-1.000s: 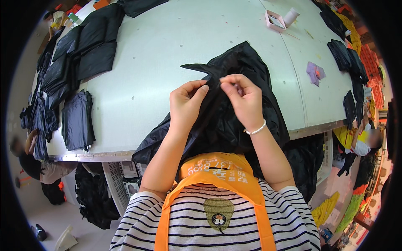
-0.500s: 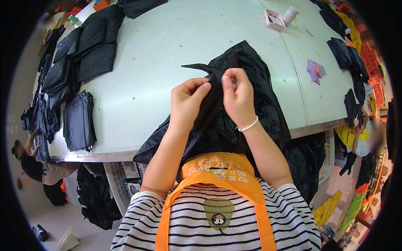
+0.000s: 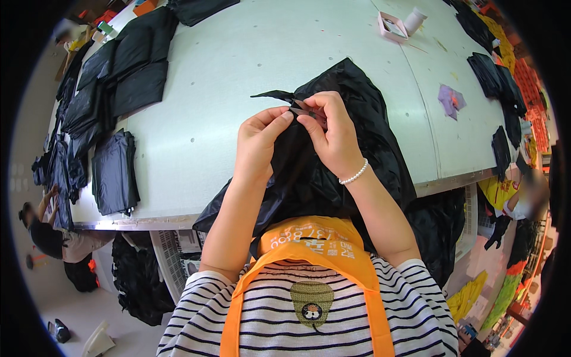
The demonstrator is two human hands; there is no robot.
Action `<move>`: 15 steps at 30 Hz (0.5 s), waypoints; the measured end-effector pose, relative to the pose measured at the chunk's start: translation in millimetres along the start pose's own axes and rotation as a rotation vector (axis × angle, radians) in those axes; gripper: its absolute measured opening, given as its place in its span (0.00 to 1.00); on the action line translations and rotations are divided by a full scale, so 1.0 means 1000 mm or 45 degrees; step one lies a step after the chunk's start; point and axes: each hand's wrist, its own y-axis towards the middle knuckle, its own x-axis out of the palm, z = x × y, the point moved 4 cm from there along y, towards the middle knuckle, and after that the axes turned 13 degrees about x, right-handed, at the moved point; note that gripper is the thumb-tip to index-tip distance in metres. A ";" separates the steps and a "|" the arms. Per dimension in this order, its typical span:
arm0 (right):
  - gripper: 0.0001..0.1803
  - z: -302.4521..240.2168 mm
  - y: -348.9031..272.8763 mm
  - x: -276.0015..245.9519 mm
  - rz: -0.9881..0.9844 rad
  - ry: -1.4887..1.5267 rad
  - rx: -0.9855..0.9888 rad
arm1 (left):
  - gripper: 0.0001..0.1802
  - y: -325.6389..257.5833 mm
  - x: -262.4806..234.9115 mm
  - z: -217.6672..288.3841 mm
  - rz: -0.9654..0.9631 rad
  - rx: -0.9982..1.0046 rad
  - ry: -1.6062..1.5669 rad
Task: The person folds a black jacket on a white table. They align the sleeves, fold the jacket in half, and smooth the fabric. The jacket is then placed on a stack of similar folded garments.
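Pinching cloth (image 3: 357, 98), draped over table's (image 3: 208, 89) near edge, with left hand (image 3: 257, 143); gripping snips (image 3: 306, 112) in right hand (image 3: 334, 135) alongside.

Your right hand (image 3: 330, 131) covers most of the metal snips (image 3: 302, 111), so you see only part of the blades; their handles are hidden in your palm and fingers. The bit of black cloth (image 3: 363, 125) pinched in your left hand (image 3: 257, 140) is covered by its thumb and fingertips, and the near part of that cloth disappears behind your forearms and orange apron (image 3: 315, 235). The top edge cuts off the far side of the desk (image 3: 220, 89), a black bundle (image 3: 199, 8) and an orange box (image 3: 144, 7). You can't make out the contents of the pink tray (image 3: 388, 35), too small to tell. The heads of the person on the left (image 3: 47, 229) and the person on the right (image 3: 518, 205) are blurred.
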 end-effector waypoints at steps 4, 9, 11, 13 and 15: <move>0.11 0.001 0.002 0.003 -0.021 0.062 0.000 | 0.08 0.001 -0.004 -0.003 -0.013 -0.023 -0.071; 0.09 0.000 0.001 0.003 -0.063 0.110 0.071 | 0.07 0.000 -0.004 -0.001 -0.032 -0.005 -0.075; 0.08 0.001 0.003 -0.002 -0.041 0.098 0.075 | 0.07 0.000 -0.003 -0.001 -0.046 0.063 0.084; 0.08 -0.002 0.010 -0.011 -0.013 0.130 0.091 | 0.07 0.000 -0.001 0.004 -0.090 0.241 0.365; 0.13 -0.026 0.027 -0.018 -0.195 0.041 0.036 | 0.07 -0.003 0.007 0.014 -0.169 0.522 0.760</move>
